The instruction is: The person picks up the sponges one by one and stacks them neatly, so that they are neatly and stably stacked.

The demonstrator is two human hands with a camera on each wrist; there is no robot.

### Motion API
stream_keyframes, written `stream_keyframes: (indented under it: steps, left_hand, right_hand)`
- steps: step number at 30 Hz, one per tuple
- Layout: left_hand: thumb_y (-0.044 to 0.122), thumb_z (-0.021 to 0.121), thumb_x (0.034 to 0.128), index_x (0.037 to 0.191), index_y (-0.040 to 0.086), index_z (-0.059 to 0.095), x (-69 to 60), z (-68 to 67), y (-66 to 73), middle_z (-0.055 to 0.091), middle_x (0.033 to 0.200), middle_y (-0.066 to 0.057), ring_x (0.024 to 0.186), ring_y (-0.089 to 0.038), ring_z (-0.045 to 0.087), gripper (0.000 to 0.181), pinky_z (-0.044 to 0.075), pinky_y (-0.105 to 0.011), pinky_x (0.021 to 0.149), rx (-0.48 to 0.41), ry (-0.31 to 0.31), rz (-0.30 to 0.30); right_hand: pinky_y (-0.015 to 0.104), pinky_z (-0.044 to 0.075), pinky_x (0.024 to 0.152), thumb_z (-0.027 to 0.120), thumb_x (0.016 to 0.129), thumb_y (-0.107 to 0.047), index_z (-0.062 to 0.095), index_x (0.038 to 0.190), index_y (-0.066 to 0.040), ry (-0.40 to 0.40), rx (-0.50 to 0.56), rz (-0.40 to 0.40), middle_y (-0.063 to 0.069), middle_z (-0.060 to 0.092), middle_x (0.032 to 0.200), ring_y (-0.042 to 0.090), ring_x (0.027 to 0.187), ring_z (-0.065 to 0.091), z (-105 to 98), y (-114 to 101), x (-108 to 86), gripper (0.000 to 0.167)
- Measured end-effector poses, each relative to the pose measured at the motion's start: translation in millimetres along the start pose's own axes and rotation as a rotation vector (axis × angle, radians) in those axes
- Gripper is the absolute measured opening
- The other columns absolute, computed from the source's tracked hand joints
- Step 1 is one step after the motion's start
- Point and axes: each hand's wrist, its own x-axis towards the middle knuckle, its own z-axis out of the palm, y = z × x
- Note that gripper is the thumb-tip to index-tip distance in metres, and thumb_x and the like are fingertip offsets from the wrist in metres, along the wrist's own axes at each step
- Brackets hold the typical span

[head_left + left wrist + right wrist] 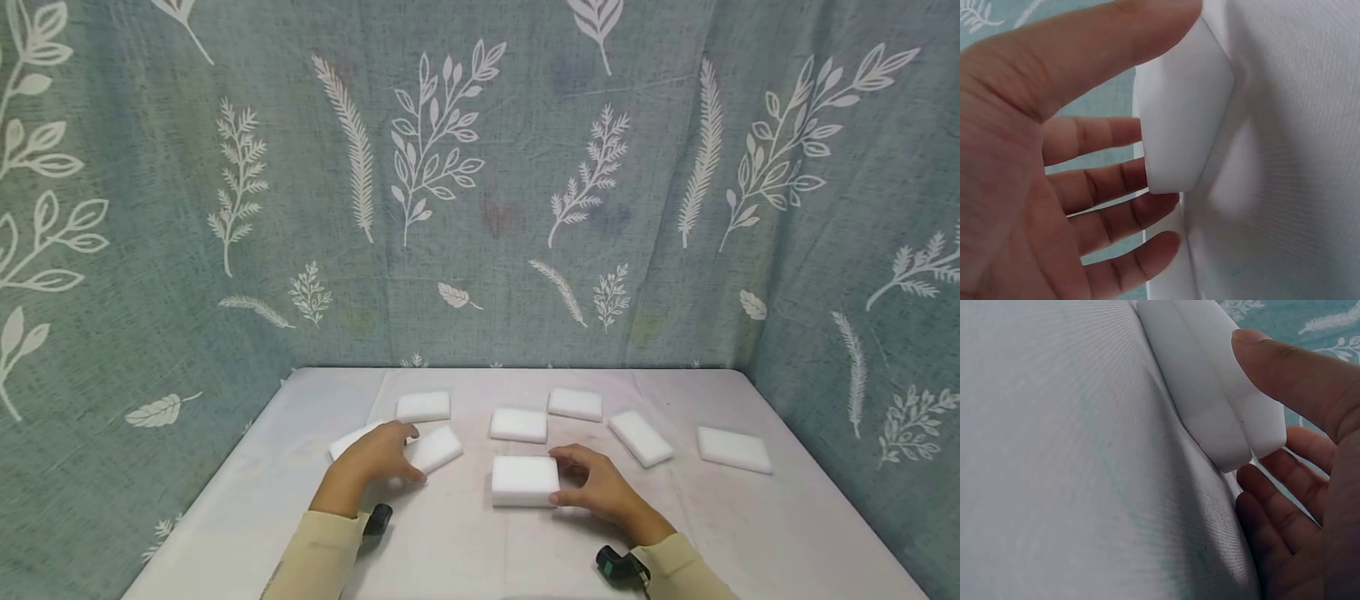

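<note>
White stacked blocks (525, 479) | smooth, rectangular | right grip (598, 485) pinches these | left grip (377, 458) curled round another block (438, 449)

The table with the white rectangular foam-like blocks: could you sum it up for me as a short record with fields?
Surface: table with a pale cloth
Left hand: thumb and fingers around one end of a white rectangular foam-like block
Right hand: holds the right end of a two-high stack of white rectangular blocks
Other blocks: six more, lying flat, one partly hidden behind the left hand
Clothing: beige long sleeves
Backdrop: blue-green fabric with white leaf patterns
</note>
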Motion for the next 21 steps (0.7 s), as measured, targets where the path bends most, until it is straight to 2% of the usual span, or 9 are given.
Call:
stream_keyframes:
  steps: [2, 7, 13, 16, 21]
  left_hand:
    - [0.035, 0.094, 0.0570, 0.124, 0.004, 0.062, -0.4, 0.2, -0.3, 0.065, 0.108, -0.005, 0.097, -0.023, 0.060, 0.081, 0.049, -0.043, 0.087, -0.008, -0.017, -0.002]
    - [0.032, 0.095, 0.0557, 0.122, 0.004, 0.061, -3.2, -1.0, 0.1, 0.065, 0.105, -0.006, 0.094, -0.022, 0.060, 0.080, 0.049, -0.043, 0.084, -0.010, -0.039, -0.030]
    - [0.033, 0.095, 0.0571, 0.118, 0.004, 0.060, -6.6, -3.9, 1.7, 0.064, 0.105, -0.006, 0.090, -0.021, 0.059, 0.075, 0.050, -0.044, 0.080, -0.009, -0.059, -0.056]
    - [0.029, 0.094, 0.0585, 0.117, 0.005, 0.060, -5.8, -3.7, 1.0, 0.063, 0.102, -0.005, 0.089, -0.019, 0.057, 0.072, 0.049, -0.042, 0.080, -0.020, -0.042, -0.028]
    - [0.025, 0.093, 0.0600, 0.116, 0.007, 0.061, -3.6, -4.1, 0.7, 0.059, 0.102, -0.002, 0.089, -0.018, 0.055, 0.067, 0.047, -0.039, 0.081, -0.020, 0.018, 0.062]
  right_hand:
    - [0.050, 0.048, 0.091, 0.089, 0.065, -0.008, 0.062, 0.122, 0.003, -0.001, -0.017, 0.002, 0.008, 0.064, 0.111, 0.034, 0.101, 0.060, -0.3, -0.3, 0.0, 0.064]
    - [0.042, 0.048, 0.093, 0.091, 0.065, -0.019, 0.064, 0.122, -0.007, -0.008, -0.040, 0.019, -0.003, 0.064, 0.111, 0.022, 0.102, 0.060, -1.2, 2.1, 0.1, 0.064]
    - [0.044, 0.047, 0.094, 0.092, 0.064, -0.027, 0.065, 0.122, -0.009, -0.018, -0.030, 0.007, -0.003, 0.063, 0.112, 0.021, 0.102, 0.060, -1.9, 1.2, 0.0, 0.067]
    - [0.046, 0.047, 0.094, 0.092, 0.064, -0.026, 0.065, 0.122, -0.009, -0.023, -0.035, 0.015, -0.003, 0.063, 0.112, 0.022, 0.103, 0.059, -2.5, -0.3, -0.5, 0.067]
    - [0.046, 0.047, 0.094, 0.092, 0.064, -0.025, 0.064, 0.123, -0.008, -0.021, -0.026, 0.014, -0.002, 0.063, 0.113, 0.023, 0.103, 0.059, -2.9, -1.9, -0.8, 0.067]
